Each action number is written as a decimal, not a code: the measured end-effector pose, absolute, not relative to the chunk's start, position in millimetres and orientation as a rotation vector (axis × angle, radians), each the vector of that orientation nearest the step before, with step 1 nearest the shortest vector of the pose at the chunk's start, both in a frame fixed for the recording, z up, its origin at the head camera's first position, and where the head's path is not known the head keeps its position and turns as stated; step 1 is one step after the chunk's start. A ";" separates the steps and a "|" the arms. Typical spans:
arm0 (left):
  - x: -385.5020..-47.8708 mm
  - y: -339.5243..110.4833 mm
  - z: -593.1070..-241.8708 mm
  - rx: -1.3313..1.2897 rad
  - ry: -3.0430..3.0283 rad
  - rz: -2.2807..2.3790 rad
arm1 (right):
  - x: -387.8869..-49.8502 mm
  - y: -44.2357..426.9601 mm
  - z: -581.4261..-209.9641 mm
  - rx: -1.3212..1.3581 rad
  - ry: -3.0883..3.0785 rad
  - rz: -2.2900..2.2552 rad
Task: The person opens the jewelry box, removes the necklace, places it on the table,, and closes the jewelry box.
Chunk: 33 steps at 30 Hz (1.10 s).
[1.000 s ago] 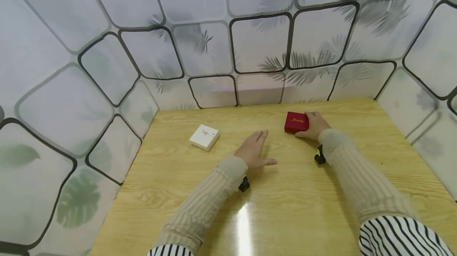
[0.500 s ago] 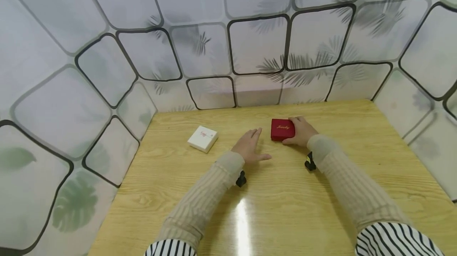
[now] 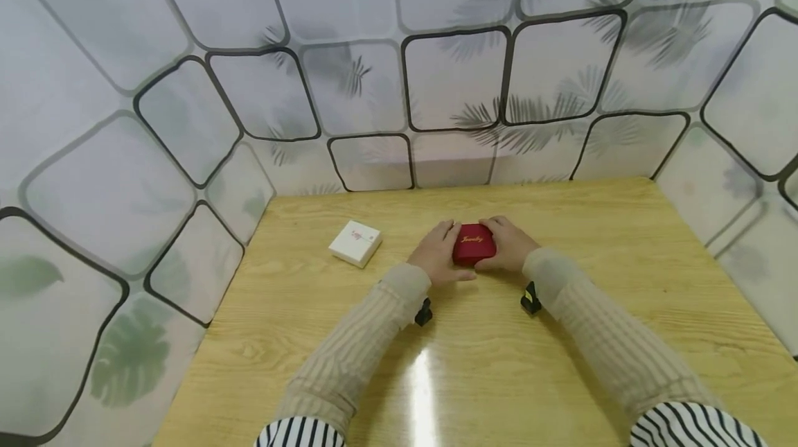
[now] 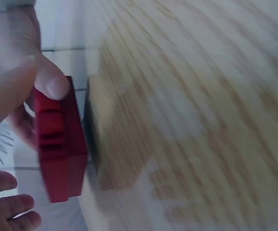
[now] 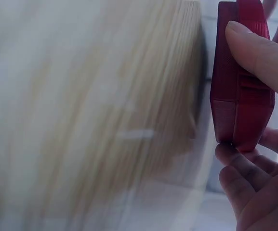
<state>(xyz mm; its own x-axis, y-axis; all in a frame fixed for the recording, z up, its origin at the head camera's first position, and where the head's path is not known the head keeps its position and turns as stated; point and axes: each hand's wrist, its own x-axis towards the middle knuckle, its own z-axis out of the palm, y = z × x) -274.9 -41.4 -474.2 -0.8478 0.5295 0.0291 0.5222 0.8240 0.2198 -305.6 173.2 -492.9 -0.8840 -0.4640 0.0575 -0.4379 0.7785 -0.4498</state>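
Observation:
A small red jewelry box (image 3: 474, 244) with gold lettering on its lid is between my two hands near the middle of the table. My right hand (image 3: 508, 244) grips it from the right; the right wrist view shows that thumb (image 5: 254, 50) pressed on the box's front side and fingers around its other side. My left hand (image 3: 436, 254) is at the box's left side, thumb and fingers spread. In the left wrist view its fingers (image 4: 16, 211) look apart from the box (image 4: 59, 139). Whether the box touches the tabletop is unclear.
A white square box (image 3: 355, 243) with pinkish-red print lies left of my left hand. The wooden table (image 3: 474, 364) meets a patterned wall covering (image 3: 455, 80) at the back and sides. Dark wrist cameras (image 3: 530, 299) hang under both cuffs.
My right hand has brought the red jewelry box leftward and a little nearer, up to my left hand. My left hand has barely moved, and the white box stays in place.

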 end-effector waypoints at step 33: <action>-240.6 -76.2 -470.9 0.800 2.858 0.518 | -243.3 148.9 -474.7 -0.911 2.815 -0.749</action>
